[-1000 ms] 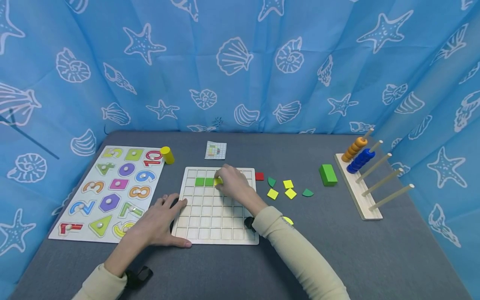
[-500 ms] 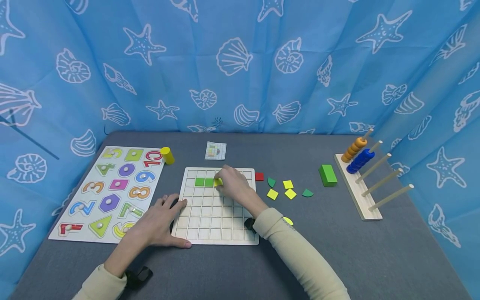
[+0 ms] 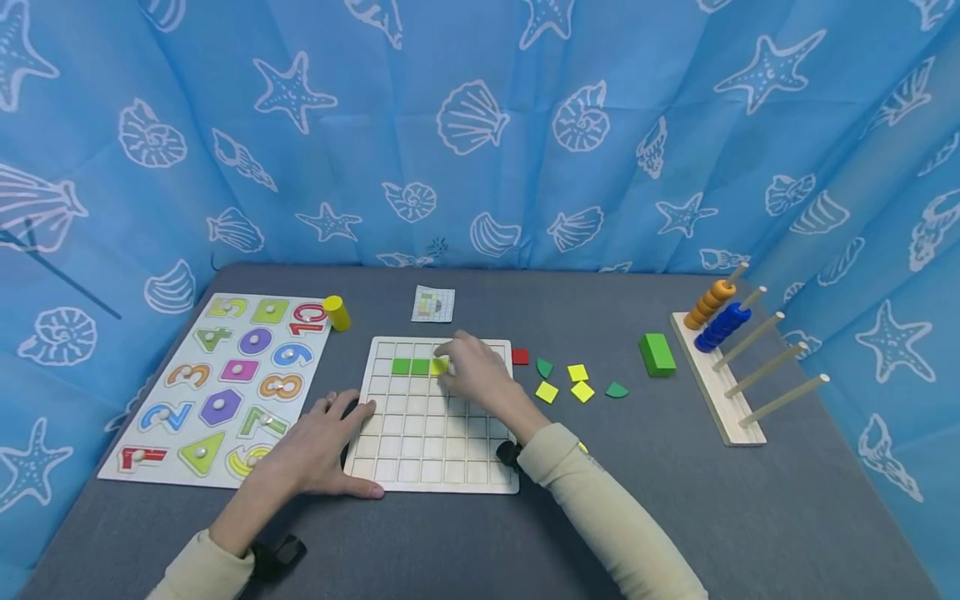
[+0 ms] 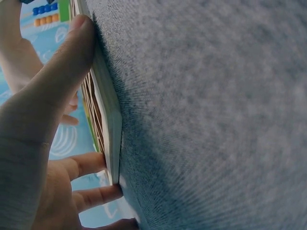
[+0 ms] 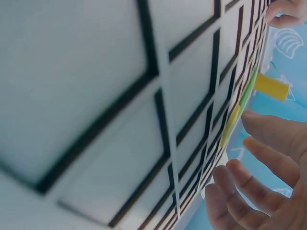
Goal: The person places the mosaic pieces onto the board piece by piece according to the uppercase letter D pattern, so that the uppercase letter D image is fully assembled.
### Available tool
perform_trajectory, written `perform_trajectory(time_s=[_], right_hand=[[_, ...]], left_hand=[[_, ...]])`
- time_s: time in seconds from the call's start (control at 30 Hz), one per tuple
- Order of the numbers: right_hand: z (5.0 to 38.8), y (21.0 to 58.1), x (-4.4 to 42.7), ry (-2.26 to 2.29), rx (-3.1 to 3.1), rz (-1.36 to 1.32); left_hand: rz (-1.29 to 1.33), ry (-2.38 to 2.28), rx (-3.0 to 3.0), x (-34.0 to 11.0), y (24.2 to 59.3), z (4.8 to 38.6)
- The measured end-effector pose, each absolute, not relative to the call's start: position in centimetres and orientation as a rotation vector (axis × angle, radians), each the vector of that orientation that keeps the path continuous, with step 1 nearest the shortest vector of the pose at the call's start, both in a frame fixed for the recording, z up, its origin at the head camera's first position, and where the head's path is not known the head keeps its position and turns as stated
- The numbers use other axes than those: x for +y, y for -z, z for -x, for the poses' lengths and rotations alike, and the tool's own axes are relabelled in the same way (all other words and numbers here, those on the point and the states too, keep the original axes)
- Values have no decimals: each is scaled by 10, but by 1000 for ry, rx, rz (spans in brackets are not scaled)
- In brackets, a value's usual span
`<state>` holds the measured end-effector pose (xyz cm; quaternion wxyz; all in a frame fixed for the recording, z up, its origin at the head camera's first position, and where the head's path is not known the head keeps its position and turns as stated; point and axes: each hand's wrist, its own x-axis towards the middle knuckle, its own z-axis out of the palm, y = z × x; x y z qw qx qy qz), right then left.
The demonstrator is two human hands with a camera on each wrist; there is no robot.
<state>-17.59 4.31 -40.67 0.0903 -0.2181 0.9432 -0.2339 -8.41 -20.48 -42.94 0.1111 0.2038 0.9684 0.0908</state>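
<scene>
A pale wooden grid board (image 3: pixel 411 425) lies flat on the table. Two green square tiles (image 3: pixel 401 367) and a yellow square tile (image 3: pixel 438 367) sit side by side in its second row from the back. My left hand (image 3: pixel 324 446) rests at the board's near-left corner. Its thumb touches the near edge and its spread fingers touch the left edge, seen closely in the left wrist view. My right hand (image 3: pixel 480 375) hovers just right of the yellow tile; in the right wrist view its thumb and fingers are parted, with nothing between them.
Loose yellow tiles (image 3: pixel 547 392), green quarter-round pieces (image 3: pixel 544 367) and a red tile (image 3: pixel 520 357) lie right of the board. Behind it is a pattern card (image 3: pixel 432 304). A number puzzle (image 3: pixel 225 392) and yellow cylinder (image 3: pixel 337 313) stand left; a green block (image 3: pixel 657 355) and bead rack (image 3: pixel 720 379) right.
My right hand has let go of the yellow tile and drawn slightly right, so more of the tile shows. The left hand stays on the board's corner. The head view has shifted slightly.
</scene>
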Motion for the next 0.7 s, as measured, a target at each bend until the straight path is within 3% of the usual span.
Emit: perform_trajectory(time_s=[0.7], right_hand=[[165, 400, 104, 657, 2915, 554]], left_hand=[[-588, -270, 2845, -204, 429, 84]])
